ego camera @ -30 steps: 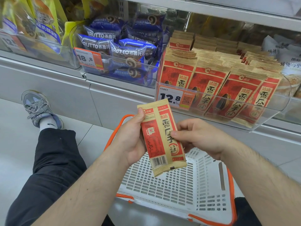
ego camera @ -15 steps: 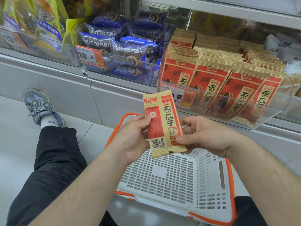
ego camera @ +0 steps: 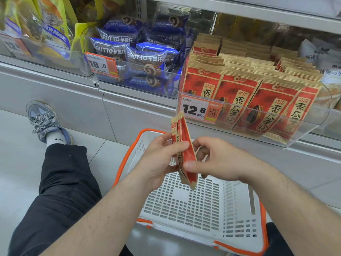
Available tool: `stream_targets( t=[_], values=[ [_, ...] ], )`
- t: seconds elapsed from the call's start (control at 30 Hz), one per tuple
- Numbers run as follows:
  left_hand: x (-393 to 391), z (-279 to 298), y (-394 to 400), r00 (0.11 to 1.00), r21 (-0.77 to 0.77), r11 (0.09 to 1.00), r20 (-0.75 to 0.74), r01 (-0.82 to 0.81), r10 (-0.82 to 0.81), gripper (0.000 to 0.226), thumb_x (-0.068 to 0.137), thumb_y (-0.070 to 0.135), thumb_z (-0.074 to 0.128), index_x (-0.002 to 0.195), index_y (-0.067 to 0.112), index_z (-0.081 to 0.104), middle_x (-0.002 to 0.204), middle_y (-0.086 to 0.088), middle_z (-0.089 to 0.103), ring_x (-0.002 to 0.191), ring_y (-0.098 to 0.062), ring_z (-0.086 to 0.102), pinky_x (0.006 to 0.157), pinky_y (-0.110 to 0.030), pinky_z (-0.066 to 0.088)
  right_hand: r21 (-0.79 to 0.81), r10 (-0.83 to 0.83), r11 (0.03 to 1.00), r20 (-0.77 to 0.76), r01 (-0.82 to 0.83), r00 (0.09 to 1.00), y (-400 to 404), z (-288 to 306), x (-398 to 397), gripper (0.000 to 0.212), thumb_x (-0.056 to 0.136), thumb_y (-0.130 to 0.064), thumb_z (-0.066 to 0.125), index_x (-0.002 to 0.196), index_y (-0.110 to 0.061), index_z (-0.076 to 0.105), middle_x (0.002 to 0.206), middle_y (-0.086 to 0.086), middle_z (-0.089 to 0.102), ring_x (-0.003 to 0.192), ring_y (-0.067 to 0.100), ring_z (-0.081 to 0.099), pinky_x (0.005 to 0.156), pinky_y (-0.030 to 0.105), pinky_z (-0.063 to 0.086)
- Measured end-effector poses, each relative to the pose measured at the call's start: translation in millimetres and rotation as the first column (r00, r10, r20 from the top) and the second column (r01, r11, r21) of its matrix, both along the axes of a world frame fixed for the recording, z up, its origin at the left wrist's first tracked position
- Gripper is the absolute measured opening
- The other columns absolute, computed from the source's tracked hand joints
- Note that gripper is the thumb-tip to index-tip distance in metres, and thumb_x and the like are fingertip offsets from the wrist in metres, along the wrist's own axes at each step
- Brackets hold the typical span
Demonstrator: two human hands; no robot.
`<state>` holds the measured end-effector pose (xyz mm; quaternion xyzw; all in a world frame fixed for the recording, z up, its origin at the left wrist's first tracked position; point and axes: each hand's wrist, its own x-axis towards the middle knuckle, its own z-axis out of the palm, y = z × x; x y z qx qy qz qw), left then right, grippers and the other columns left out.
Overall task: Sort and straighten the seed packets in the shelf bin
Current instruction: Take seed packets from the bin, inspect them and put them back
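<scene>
The seed packet (ego camera: 182, 150) has turned edge-on since a second ago, pinched by left hand (ego camera: 160, 157) and right hand (ego camera: 215, 163); likely being flipped for the bin (ego camera: 313, 126) at two o'clock

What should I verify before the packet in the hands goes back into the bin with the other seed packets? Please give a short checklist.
1. Left hand grips the seed packet: ok.
2. Right hand pinches it too: ok.
3. Packet front faces forward like the binned packets: not ok, it is edge-on.
4. Free slot in the clear bin: cannot tell.
5. Binned rows upright: not ok, the right rows lean.
</scene>
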<state>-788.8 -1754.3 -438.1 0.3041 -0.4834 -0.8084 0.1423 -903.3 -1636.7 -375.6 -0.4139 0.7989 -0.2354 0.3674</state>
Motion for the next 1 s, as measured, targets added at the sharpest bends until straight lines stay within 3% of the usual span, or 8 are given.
stream_targets(
  t=[0.1,0.2,0.33,0.5,0.6,0.7,0.87,1.0],
  values=[
    [0,1,3,0.998,-0.041,0.997,-0.013,0.067,-0.068,0.056,0.073,0.014,0.074,0.128,0.014,0.061,0.095,-0.001,0.074,0.077,-0.012,0.070,0.082,-0.049,0.055,-0.144,-0.133,0.980,0.048,0.139,0.990,-1,-1,-5,0.046,0.076,-0.064,0.059,0.094,-0.022,0.062,0.082,0.004,0.070,0.063,0.014,0.066,0.063,0.037,0.050],
    [-1,2,6,0.990,-0.063,0.988,-0.001,0.137,-0.138,0.049,0.079,0.005,0.069,0.127,0.016,0.060,0.095,0.000,0.074,0.072,-0.010,0.067,0.077,-0.043,0.053,-0.264,-0.188,0.946,0.028,0.189,0.982,-4,-3,-7,0.025,0.098,-0.040,0.052,0.085,-0.021,0.062,0.077,-0.003,0.067,0.060,0.013,0.063,0.061,0.031,0.045],
    [-2,5,11,0.983,-0.058,0.982,0.005,0.182,-0.182,0.037,0.084,0.000,0.066,0.118,0.016,0.064,0.087,0.003,0.073,0.069,-0.008,0.066,0.068,-0.037,0.050,-0.326,-0.195,0.928,-0.006,0.183,0.981,-5,-5,-7,0.027,0.100,-0.022,0.052,0.073,-0.019,0.057,0.061,-0.007,0.062,0.056,0.015,0.062,0.058,0.031,0.049],
    [-4,5,14,0.995,-0.062,0.993,0.021,0.096,-0.095,0.061,0.068,0.031,0.073,0.126,0.017,0.061,0.113,-0.012,0.072,0.095,-0.022,0.073,0.068,-0.043,0.054,-0.343,-0.192,0.910,0.148,0.233,0.970,-7,-4,-4,0.031,0.099,-0.007,0.051,0.069,-0.011,0.053,0.059,0.003,0.061,0.055,0.017,0.060,0.054,0.025,0.048],
    [-3,7,14,0.996,-0.022,0.996,-0.004,0.087,-0.087,0.067,0.070,0.033,0.071,0.131,0.010,0.056,0.098,-0.013,0.074,0.085,-0.019,0.072,0.059,-0.038,0.053,-0.345,-0.166,0.899,0.297,0.268,0.940,-7,-3,-3,0.029,0.100,-0.004,0.049,0.071,-0.006,0.052,0.060,0.009,0.063,0.056,0.025,0.057,0.055,0.031,0.047],
    [-1,9,15,0.984,0.013,0.986,-0.066,0.166,-0.165,0.059,0.075,0.036,0.064,0.122,0.001,0.060,0.087,-0.014,0.072,0.082,-0.020,0.068,0.062,-0.038,0.055,-0.363,-0.135,0.888,0.385,0.284,0.913,-6,-2,-4,0.031,0.099,-0.001,0.048,0.068,-0.005,0.051,0.058,0.011,0.063,0.052,0.026,0.054,0.055,0.034,0.043],
    [1,11,16,0.964,0.012,0.970,-0.117,0.242,-0.239,0.035,0.079,0.039,0.058,0.093,0.009,0.067,0.084,-0.014,0.067,0.074,-0.022,0.059,0.066,-0.040,0.050,-0.363,-0.118,0.881,0.455,0.305,0.883,-6,-2,-4,0.032,0.097,0.000,0.047,0.066,-0.006,0.050,0.057,0.012,0.061,0.045,0.023,0.050,0.052,0.031,0.040],
    [1,12,16,0.966,0.022,0.971,-0.115,0.237,-0.233,0.031,0.080,0.039,0.058,0.090,0.011,0.067,0.084,-0.013,0.067,0.071,-0.021,0.059,0.064,-0.038,0.050,-0.363,-0.114,0.878,0.474,0.312,0.873,-6,-3,-4,0.033,0.098,0.000,0.047,0.065,-0.006,0.050,0.057,0.012,0.060,0.044,0.022,0.048,0.049,0.028,0.041]
  ],
)
